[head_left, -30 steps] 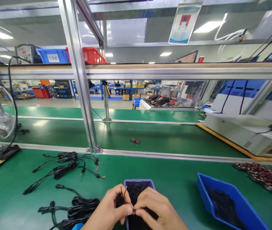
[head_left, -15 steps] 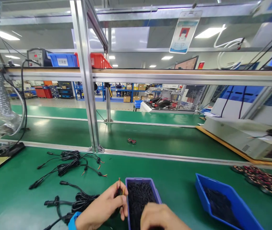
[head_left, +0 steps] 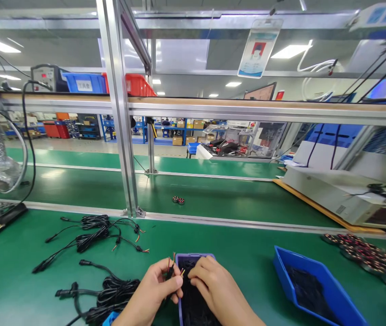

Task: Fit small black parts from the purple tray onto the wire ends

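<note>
My left hand (head_left: 154,290) pinches the end of a black cable (head_left: 169,271) whose red and yellow wire tips stick up between the fingers. My right hand (head_left: 213,285) is pressed against the left, fingertips at those wire tips, apparently pinching a small black piece too small to identify. Both hands hover over a small purple tray (head_left: 178,259) filled with short black tubes. A coiled black cable bundle (head_left: 114,294) lies just left of my left hand.
More black cable bundles (head_left: 94,231) with bare coloured ends lie on the green mat. A blue bin (head_left: 315,290) of black parts sits right, copper-wound coils (head_left: 365,256) beyond it. Two small coils (head_left: 178,199) rest on the conveyor behind the aluminium post (head_left: 125,149).
My right hand dipped low into the purple tray half a second ago and has come back up against the left hand at the wire tips.
</note>
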A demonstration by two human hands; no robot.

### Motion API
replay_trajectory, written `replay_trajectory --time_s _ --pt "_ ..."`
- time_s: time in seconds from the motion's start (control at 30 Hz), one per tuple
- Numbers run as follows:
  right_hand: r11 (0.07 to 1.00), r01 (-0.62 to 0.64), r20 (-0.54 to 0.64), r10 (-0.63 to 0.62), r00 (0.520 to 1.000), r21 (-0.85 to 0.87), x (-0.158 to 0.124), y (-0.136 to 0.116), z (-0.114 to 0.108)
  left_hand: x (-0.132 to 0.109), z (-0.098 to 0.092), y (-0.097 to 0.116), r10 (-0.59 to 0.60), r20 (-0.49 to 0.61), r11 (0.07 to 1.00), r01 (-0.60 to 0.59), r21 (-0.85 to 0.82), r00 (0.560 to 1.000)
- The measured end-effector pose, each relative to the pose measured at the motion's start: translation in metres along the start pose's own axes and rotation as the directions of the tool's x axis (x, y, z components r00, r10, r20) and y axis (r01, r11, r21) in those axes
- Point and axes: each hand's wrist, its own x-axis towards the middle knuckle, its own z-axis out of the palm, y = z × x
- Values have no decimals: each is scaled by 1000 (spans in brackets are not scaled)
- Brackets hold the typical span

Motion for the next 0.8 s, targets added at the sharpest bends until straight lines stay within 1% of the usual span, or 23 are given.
replay_trajectory --time_s 0.1,0.23,0.33,0.4,0.47,0.53,0.63,0.8 --pt "986 25 -87 -10 996 164 -6 11 5 0 2 -3 1 -26 999 1 45 1000" --pt "955 76 -172 -26 985 287 -12 17 11 1 2 -11 9 -50 984 0 177 999" --pt "917 108 -191 -35 981 385 -14 11 13 0 3 -15 65 -62 961 -46 271 996" --pt "871 116 -186 -29 982 478 -15 4 12 -3 5 -15 126 -85 942 -92 324 988" --pt "824 105 -184 0 983 556 -14 -2 9 -5 7 -12 160 -85 923 -118 366 983" --pt "794 87 -195 41 980 602 -14 -4 5 -7 7 -10 159 -87 917 -114 383 983" --pt "772 65 -203 84 976 633 -15 -3 -1 -7 7 -9 134 -96 927 -91 365 986" --pt "774 73 -247 110 963 629 -16 0 -6 -5 6 -15 105 -84 949 -75 305 991"
